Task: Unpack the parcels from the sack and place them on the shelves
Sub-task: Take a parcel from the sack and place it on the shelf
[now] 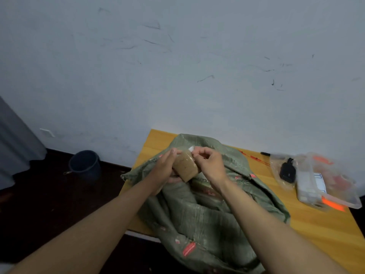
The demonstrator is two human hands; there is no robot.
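**Small brown parcel held up over the open sack**

Head view, the only 1 here: both hands are meeting above the mouth of the green woven sack (207, 210), which is slumping across the yellow wooden table (325, 234) and hanging off its near edge.

The left hand (165, 165) is wrapping round the left side of a small brown parcel (185, 166), fingers curled under it, thumb up along its edge. The right hand (210, 163) is sitting at the parcel's 2 o'clock corner, fingers curled in and pinching a little white tab (191, 148) sticking off the top. So the parcel is out of the sack and in the air just above the opening.

More wrapped stuff is showing inside the sack, too dim to make out properly.

At 3 o'clock from the hands, a clear plastic container (333, 194) is lying on the table, with a black gadget (287, 172) in a clear bag just beside it. Down at 9 o'clock, a dark bucket (85, 165) is standing on the floor against the wall (177, 66).
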